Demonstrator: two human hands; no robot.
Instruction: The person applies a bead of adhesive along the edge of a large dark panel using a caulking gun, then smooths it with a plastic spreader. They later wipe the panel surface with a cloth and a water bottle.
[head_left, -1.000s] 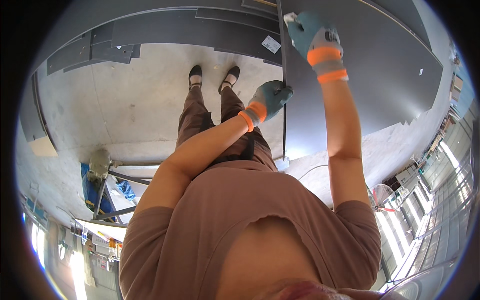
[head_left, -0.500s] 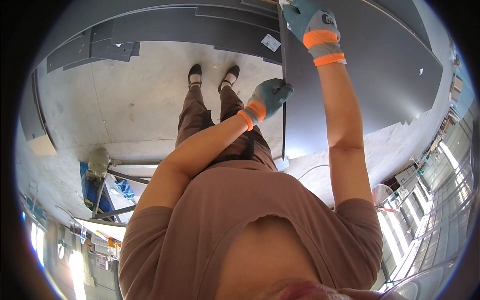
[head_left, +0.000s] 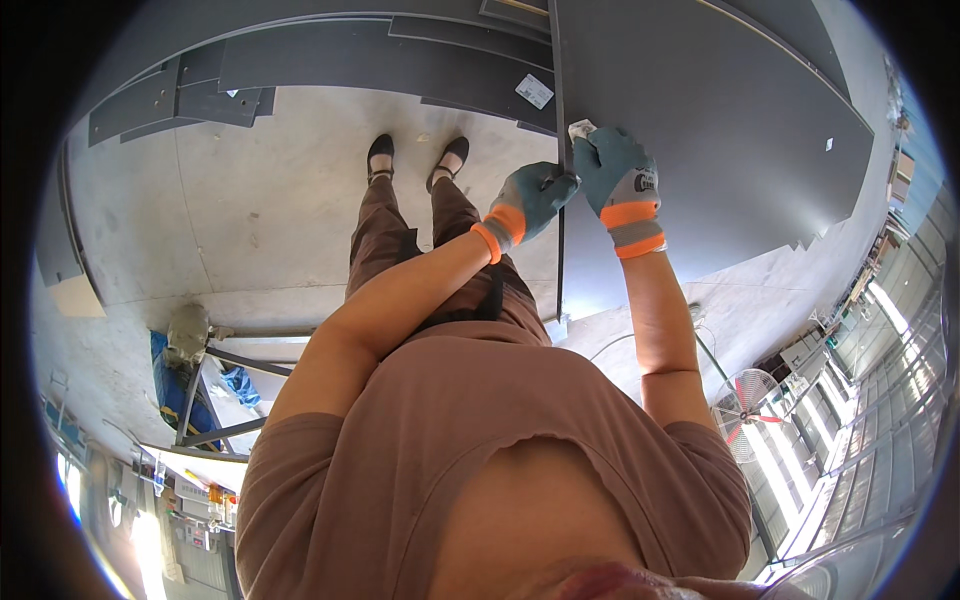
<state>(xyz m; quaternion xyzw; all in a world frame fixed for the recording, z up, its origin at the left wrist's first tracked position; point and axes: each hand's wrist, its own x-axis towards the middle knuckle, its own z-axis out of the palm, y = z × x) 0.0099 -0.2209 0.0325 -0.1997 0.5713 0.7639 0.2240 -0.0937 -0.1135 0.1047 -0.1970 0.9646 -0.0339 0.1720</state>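
A large dark grey panel [head_left: 700, 130] lies to the right with its long left edge facing my body. My left hand [head_left: 535, 203], in a grey-green glove with an orange cuff, is closed on that edge. Just right of it, my right hand [head_left: 617, 178], gloved alike, is over the panel near the same edge. Between its fingers is a crumpled white cloth [head_left: 581, 129], which pokes out at the fingertips. The palm sides of both hands are hidden.
More dark grey panels [head_left: 400, 60] are stacked along the far side, one bearing a white label [head_left: 534, 91]. At the lower left stands a metal frame [head_left: 225, 430] with blue material. A fan [head_left: 748, 415] with red blades stands at the right. Concrete floor [head_left: 250, 200] shows around my feet.
My right hand has slid toward me along the panel's edge with the white cloth, stopping beside my left hand. The left hand stays nearly in place at the edge.
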